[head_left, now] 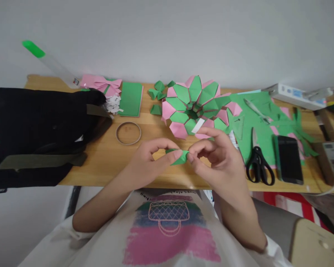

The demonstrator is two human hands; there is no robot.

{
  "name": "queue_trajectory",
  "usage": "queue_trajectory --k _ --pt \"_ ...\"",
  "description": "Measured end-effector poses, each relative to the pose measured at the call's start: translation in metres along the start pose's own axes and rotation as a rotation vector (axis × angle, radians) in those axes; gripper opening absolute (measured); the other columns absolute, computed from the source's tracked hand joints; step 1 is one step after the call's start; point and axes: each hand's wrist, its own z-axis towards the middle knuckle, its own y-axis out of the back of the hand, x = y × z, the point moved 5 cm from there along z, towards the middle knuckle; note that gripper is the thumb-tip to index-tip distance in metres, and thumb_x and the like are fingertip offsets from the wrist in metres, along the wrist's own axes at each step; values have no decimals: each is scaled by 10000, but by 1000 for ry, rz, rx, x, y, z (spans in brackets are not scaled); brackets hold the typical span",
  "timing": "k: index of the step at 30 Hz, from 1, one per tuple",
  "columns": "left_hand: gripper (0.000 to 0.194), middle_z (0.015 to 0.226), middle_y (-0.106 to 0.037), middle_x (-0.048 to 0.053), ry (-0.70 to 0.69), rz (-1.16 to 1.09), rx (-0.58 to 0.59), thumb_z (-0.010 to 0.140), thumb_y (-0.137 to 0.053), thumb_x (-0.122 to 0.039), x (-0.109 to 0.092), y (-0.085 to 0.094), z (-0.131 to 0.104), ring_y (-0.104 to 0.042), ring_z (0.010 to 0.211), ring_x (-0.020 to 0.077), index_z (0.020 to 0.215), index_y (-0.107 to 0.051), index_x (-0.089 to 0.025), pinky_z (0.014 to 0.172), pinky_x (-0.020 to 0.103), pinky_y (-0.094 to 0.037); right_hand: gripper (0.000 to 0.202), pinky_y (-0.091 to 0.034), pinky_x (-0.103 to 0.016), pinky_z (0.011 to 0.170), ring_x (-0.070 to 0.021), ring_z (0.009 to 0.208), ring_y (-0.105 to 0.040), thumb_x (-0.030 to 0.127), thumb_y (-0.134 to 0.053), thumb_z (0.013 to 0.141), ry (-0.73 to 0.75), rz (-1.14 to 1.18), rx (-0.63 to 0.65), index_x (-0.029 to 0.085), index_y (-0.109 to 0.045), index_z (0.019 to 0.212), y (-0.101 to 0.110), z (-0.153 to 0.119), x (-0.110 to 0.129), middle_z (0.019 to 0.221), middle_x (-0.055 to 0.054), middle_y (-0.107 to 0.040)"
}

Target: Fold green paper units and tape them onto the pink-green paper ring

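Note:
Over the table's front part, my left hand (149, 161) pinches a small folded green paper piece (180, 158) between thumb and fingers. My right hand (224, 157) grips the right end of that same piece with thumb and fingertips. A short white strip (198, 126) sticks up from my right index finger; it looks like tape or paper. Just beyond my hands lies a ring of green and pink folded paper units (176, 104), its front edge partly hidden by my right hand. Several loose green folded pieces (156, 109) lie to the ring's left.
Leftward are a tape roll (140, 130), a green paper stack (130, 98), white scraps (113, 104) and a black cloth item (44, 129). On the right, scissors (257, 163), a phone (289, 159) and a craft knife (257, 111) lie by a green sheet (247, 137).

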Motion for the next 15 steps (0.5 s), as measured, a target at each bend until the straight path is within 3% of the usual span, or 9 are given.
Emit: queue_trajectory --k 5,9,15 --pt "97 697 -657 -19 34 -5 -16 786 -647 -242 2 0 -1 -573 682 122 706 -657 -188 653 250 -442 395 -486 -242 622 -100 655 -565 83 -647 792 17 -12 24 276 -528 1116 1 -1 0 717 73 -615" --pt "106 721 -670 -4 75 27 -22 787 -636 -272 3 2 -1 -569 672 137 722 -661 -192 581 256 -415 65 -451 -233 616 -93 687 -537 184 -626 880 28 -147 12 240 -594 892 15 -2 7 764 37 -581" --pt "107 730 -668 -4 -8 45 26 818 -610 -212 -6 0 -2 -594 711 140 721 -650 -191 649 263 -452 142 -409 -243 542 -104 628 -507 217 -537 938 5 -449 299 217 -574 801 10 -6 20 703 22 -564"
